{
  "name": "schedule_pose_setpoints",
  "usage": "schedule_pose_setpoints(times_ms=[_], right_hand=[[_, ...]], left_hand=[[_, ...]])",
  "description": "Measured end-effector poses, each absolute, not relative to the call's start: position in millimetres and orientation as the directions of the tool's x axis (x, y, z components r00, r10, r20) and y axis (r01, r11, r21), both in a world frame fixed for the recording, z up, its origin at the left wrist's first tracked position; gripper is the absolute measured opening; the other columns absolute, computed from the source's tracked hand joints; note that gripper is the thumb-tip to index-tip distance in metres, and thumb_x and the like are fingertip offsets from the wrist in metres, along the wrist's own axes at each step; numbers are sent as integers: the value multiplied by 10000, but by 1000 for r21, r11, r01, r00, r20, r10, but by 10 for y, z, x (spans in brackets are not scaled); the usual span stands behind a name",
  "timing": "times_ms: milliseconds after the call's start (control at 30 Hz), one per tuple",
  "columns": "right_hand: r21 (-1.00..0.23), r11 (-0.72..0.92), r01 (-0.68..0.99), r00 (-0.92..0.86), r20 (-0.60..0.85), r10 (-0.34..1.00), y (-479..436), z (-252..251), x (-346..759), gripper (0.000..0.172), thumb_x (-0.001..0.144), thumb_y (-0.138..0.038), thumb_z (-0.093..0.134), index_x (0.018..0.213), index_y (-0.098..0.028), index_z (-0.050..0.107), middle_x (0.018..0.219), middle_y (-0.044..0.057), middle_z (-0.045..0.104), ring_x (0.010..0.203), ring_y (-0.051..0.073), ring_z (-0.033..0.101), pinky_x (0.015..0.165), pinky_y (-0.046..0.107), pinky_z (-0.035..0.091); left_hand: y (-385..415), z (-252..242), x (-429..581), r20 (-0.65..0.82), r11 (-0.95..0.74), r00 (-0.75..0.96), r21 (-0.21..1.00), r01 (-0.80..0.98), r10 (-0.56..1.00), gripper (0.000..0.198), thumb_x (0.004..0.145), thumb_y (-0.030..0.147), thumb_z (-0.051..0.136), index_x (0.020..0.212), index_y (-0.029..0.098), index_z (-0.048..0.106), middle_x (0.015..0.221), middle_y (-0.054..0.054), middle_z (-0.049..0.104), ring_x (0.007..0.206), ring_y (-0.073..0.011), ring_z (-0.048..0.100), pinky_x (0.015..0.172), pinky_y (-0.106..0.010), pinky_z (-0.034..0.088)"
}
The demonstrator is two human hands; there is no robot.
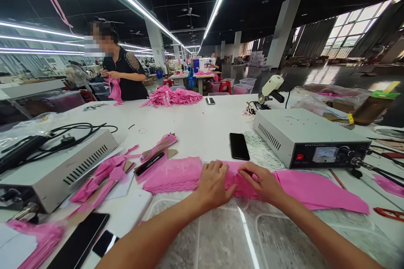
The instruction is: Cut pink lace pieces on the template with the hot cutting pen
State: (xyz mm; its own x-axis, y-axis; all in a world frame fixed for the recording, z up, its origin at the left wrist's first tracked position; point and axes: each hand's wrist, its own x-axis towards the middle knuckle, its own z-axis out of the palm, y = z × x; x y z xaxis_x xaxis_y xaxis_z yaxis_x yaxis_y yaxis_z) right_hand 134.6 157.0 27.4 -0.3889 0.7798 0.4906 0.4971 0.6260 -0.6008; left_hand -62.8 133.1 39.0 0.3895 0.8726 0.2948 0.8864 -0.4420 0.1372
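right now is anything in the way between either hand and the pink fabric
Nothing visible is. The left hand rests on the pink fabric and the right hand is right at it. The black phone lies beyond the fabric and the marker off to the left, neither in between.
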Motion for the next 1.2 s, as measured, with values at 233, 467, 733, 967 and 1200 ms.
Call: schedule_pose_setpoints(times_ms=[233,467,733,967,1200], right_hand=[[-521,640,565,-379,525,762,1608,152,1432,225,964,-320,417,891,-216,603,828,57,671,723,176,623,668,307,517],[-440,587,680,-363,492,791,1599,35,1439,335,730,-144,597,1056,-202,645,1033,94,687,968,265,623,852,423,509],[-462,522,717,-274,502,820,1620,-108,1715,290,881,-150,428,961,-206,701,923,73,699,793,192,666,720,337,560],[-461,599,655,-291,578,762,1401,145,1590,274,960,-236,417,1016,-189,681,886,90,690,741,187,663,650,322,568],[-332,759,560,-568,514,643,1382,140,810,349,908,-129,443,1165,-174,676,1173,124,694,1081,249,645,924,413,546]], left_hand=[[1523,350,-708,246,-381,346,110,918,905,244,952,335,593,1107,148,616,1130,-74,627,1013,-209,621,895,-430,519],[1607,491,-784,244,-355,296,254,900,924,235,959,321,584,1123,155,616,1148,-77,628,1025,-208,623,905,-431,523],[1846,523,-965,173,-278,218,544,792,961,254,963,331,580,1141,152,607,1135,-76,630,965,-191,640,834,-386,555],[1905,508,-975,130,-216,172,581,785,976,270,963,338,578,1162,156,597,1148,-80,623,970,-193,636,840,-393,551],[1886,652,-948,165,-268,214,485,832,963,273,963,339,578,1166,158,595,1154,-80,620,975,-195,634,848,-398,548]])
